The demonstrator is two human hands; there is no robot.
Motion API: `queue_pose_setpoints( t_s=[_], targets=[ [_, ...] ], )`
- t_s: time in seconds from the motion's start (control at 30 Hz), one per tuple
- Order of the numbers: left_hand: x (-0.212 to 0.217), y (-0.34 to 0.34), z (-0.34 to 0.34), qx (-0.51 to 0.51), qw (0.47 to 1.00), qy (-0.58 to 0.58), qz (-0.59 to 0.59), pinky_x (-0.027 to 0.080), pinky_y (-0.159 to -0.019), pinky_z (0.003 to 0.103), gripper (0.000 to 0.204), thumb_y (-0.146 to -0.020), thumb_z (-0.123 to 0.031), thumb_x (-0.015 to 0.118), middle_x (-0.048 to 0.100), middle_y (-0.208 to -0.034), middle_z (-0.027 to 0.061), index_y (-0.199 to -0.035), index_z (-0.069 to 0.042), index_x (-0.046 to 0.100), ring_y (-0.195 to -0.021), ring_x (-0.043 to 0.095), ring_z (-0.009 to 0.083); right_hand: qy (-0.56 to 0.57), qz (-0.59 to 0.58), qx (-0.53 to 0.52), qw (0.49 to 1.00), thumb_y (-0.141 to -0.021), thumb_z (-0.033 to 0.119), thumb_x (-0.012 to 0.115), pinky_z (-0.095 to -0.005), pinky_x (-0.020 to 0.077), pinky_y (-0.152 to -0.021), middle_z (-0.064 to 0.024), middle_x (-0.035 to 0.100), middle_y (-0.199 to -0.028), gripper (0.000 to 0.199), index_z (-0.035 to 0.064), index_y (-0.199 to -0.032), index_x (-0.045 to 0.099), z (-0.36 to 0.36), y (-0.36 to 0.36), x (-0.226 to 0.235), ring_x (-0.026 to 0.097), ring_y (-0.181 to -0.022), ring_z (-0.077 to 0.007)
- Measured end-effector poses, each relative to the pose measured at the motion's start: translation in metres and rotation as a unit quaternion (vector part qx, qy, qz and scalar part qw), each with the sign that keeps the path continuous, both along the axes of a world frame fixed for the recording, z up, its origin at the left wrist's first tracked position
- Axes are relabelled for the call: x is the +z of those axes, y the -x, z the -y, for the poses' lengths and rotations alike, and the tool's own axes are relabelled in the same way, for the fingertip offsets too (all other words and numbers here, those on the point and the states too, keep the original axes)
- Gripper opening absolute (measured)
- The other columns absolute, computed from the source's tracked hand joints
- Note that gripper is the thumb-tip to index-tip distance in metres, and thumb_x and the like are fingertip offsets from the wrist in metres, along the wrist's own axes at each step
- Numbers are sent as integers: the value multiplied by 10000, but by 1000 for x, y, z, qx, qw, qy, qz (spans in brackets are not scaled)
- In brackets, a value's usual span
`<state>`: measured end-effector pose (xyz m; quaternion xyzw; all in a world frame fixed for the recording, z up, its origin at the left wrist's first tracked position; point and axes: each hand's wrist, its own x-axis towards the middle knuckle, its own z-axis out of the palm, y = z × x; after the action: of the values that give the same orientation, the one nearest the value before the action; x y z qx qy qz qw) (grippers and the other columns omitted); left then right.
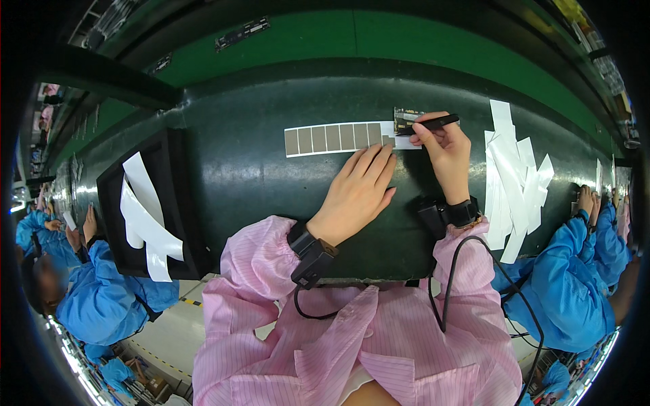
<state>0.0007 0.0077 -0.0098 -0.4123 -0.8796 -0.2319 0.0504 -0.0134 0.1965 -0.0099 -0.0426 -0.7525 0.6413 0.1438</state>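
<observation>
A white backing strip (pixel 336 139) carrying several grey rectangular pads lies flat on the dark work surface (pixel 257 196). My left hand (pixel 357 193) rests flat on the surface with its fingertips pressing the strip's right end. My right hand (pixel 441 145) pinches black tweezers (pixel 433 123) whose tip points left. Just past the tip sits a small dark circuit part (pixel 406 115), beyond the strip's right end. Both wrists wear black straps with cables.
A black tray (pixel 177 203) at the left holds white paper strips (pixel 145 216). A pile of peeled white strips (pixel 514 179) lies at the right. People in blue coats work at both sides. A green belt (pixel 406 37) runs behind the surface.
</observation>
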Motion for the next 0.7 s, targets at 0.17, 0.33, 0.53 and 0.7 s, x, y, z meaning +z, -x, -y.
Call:
queue_pose_setpoints(
  t_s=[0.17,0.33,0.53,0.7],
  targets=[
    [-1,-1,-1,4,1000,-20,14,356,-1048,409,536,-792,-207,672,450,-1314,160,-1243,22,494,-1229,435,305,-68,-15,3,998,-833,-16,660,-227,532,-632,-79,657,-887,95,-35,-920,627,11,-2,5,677,-723,-128],
    [-2,-1,-1,5,1000,-22,15,354,-1050,412,545,-785,-203,679,438,-1321,166,-1243,26,492,-1230,435,307,-93,-21,1,995,-832,-9,665,-228,527,-622,-80,656,-875,96,-31,-918,631,12,-1,3,681,-711,-133],
    [-2,-1,-2,8,1000,-16,15,350,-1052,409,542,-784,-204,679,437,-1328,163,-1241,21,495,-1234,432,301,-94,-16,2,995,-833,-3,667,-228,525,-614,-78,658,-868,90,-28,-911,631,14,-1,5,681,-705,-131],
    [-2,-1,-2,10,1000,-16,15,349,-1053,410,544,-783,-208,680,434,-1339,160,-1242,18,495,-1236,430,297,-90,-16,-6,996,-835,-6,667,-222,527,-616,-76,658,-867,80,-30,-902,630,14,-1,4,680,-703,-124]
  ],
)
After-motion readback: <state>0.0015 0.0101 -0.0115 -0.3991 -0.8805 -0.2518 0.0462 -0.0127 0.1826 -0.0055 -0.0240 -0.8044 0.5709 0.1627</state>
